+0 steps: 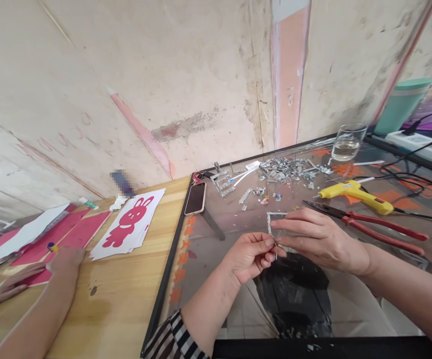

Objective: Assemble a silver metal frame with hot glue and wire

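Sleeve [174,339] in black-and-white check sits on the left forearm at the near side of a see-through tabletop [234,222] edged in black. Just beyond, the left hand [251,257] closes thumb and forefinger on a slim, pale angular piece [269,223], its other fingers curled below. The right hand [323,239] meets it from the opposite side, fingers long and close together, tips at the same spot; exactly what they grip is hard to tell. The piece stands above the joined fingertips, its corner turned toward the right hand, clear of the tabletop.

At left, on an adjoining wooden table [126,294], another person's hands [65,262] work over red sheets [72,227], near white paper [126,224] bearing a red rabbit figure.

Beside the right hand lie red-handled pliers [384,230] and, beyond them, a yellow glue gun [354,192]. A phone [195,198] rests near the tabletop's left edge, with small grey pieces [287,172] heaped farther back. Deeper still stand a clear glass [347,143] holding liquid, a white power strip [421,145] and a teal cup [401,107], before a stained, pale wall [208,65].
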### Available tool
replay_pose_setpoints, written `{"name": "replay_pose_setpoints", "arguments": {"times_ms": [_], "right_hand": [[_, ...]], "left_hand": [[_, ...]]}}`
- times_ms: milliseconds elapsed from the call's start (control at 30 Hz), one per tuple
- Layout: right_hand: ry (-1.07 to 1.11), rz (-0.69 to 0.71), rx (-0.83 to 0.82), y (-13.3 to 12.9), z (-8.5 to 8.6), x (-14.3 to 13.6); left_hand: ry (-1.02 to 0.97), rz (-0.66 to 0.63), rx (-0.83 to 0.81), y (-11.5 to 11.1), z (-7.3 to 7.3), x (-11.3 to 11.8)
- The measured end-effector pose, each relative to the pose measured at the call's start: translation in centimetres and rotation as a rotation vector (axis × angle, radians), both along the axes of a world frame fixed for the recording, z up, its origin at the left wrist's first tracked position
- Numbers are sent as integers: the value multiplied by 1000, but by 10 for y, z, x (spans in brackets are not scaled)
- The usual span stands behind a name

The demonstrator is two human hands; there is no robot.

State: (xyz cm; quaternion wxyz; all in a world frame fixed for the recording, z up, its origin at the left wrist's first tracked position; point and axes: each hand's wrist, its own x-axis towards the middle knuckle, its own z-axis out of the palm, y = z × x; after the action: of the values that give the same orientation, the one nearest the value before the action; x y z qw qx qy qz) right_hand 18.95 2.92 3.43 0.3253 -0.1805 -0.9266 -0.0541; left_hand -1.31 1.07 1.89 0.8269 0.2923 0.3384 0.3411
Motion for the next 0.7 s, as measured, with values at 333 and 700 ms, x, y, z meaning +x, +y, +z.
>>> {"name": "replay_pose_setpoints", "arguments": {"times_ms": [333, 700], "right_hand": [[71, 121, -154, -1, 3, -8], [258, -134, -492, -9, -1, -19]], "left_hand": [[35, -2, 67, -1, 0, 1], [180, 61, 233, -5, 8, 4]]}}
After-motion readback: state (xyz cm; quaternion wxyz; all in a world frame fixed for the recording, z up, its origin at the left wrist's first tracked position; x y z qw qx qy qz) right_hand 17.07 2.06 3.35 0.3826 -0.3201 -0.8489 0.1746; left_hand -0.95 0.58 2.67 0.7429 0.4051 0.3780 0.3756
